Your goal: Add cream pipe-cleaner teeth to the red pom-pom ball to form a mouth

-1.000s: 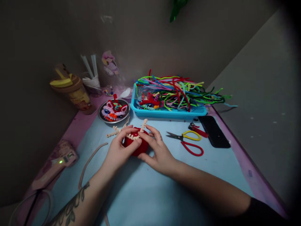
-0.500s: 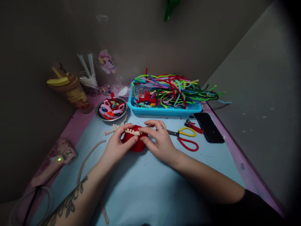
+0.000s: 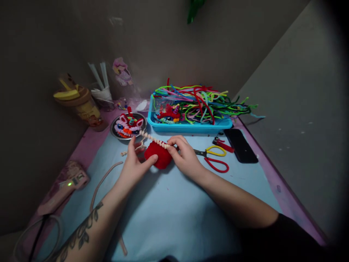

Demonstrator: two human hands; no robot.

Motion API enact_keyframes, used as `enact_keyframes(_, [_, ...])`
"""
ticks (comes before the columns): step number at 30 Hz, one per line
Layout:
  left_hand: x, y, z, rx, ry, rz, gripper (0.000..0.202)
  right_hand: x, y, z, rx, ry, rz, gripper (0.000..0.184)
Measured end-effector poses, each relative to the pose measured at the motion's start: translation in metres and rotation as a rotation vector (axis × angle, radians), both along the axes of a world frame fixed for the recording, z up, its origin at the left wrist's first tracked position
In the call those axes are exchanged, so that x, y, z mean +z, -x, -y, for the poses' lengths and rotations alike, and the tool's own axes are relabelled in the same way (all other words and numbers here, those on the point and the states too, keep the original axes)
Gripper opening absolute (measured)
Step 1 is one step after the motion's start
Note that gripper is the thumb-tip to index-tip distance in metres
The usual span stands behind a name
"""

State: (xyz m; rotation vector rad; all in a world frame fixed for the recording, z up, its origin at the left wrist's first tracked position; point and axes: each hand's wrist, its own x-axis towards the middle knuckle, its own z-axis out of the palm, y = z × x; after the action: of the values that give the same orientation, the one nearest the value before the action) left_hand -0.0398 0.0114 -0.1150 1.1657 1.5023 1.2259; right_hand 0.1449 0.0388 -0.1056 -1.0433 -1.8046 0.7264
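Note:
A red fuzzy lump (image 3: pixel 159 155) made of pipe cleaner rests on the light blue mat (image 3: pixel 174 211). My left hand (image 3: pixel 133 165) grips its left side, thumb across the front. My right hand (image 3: pixel 184 156) pinches the right end of a cream coiled pipe cleaner (image 3: pixel 154 139), which lies stretched across the top of the red lump toward the upper left. More cream coils (image 3: pixel 136 148) lie behind my left hand, partly hidden by it.
Yellow and red scissors (image 3: pixel 215 158), a red tool (image 3: pixel 222 144) and a black phone (image 3: pixel 240 145) lie to the right. Behind: a blue tray (image 3: pixel 188 126) of coloured pipe cleaners, a metal dish (image 3: pixel 128 126) holding a finished piece, cups. A glue gun (image 3: pixel 64 187) and loose beige stem (image 3: pixel 102 182) lie left.
The cream coil, earlier curved over the red lump, is now pulled straight up to the left. My left hand has shifted to the lump's side. The view has drifted a little.

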Motion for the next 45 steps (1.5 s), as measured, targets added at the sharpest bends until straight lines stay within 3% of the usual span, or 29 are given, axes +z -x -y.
enact_keyframes(2, [0.000, -0.001, 0.000, 0.046, 0.018, -0.083, 0.097, -0.002, 0.001, -0.002, -0.016, 0.065, -0.041, 0.009])
enact_keyframes(4, [0.001, -0.003, 0.001, 0.036, 0.043, -0.038, 0.093, -0.003, 0.002, -0.002, -0.033, 0.090, -0.061, 0.009])
enact_keyframes(12, [0.019, -0.020, 0.011, 0.222, 0.188, 0.582, 0.060, -0.003, 0.005, 0.002, -0.073, 0.097, -0.094, 0.009])
enact_keyframes(16, [0.019, -0.021, 0.018, 0.347, 0.170, 0.531, 0.055, -0.004, 0.007, 0.003, -0.087, 0.130, -0.127, 0.011])
enact_keyframes(20, [0.013, -0.020, 0.020, 0.112, 0.260, 0.574, 0.038, -0.004, 0.008, 0.003, -0.082, 0.131, -0.127, 0.012])
enact_keyframes(25, [0.010, -0.024, 0.012, -0.059, 0.139, 0.607, 0.031, -0.003, 0.011, 0.007, -0.034, 0.121, -0.126, 0.012])
enact_keyframes(29, [0.015, -0.025, 0.006, 0.025, 0.255, 0.839, 0.021, 0.001, 0.009, 0.009, -0.010, 0.079, -0.201, 0.014])
enact_keyframes(32, [0.024, -0.025, 0.005, 0.151, 0.332, 1.023, 0.026, 0.006, 0.004, 0.006, -0.144, 0.091, -0.309, 0.018])
enact_keyframes(36, [0.031, -0.025, 0.004, 0.237, 0.295, 1.207, 0.036, 0.010, -0.003, 0.001, -0.238, 0.150, -0.365, 0.022])
enact_keyframes(40, [0.029, -0.023, 0.005, 0.254, 0.253, 1.233, 0.038, 0.009, -0.001, 0.003, -0.198, 0.126, -0.349, 0.021])
enact_keyframes(45, [0.016, -0.015, 0.006, 0.125, 0.193, 1.084, 0.036, 0.008, 0.003, 0.006, -0.167, 0.092, -0.325, 0.020])
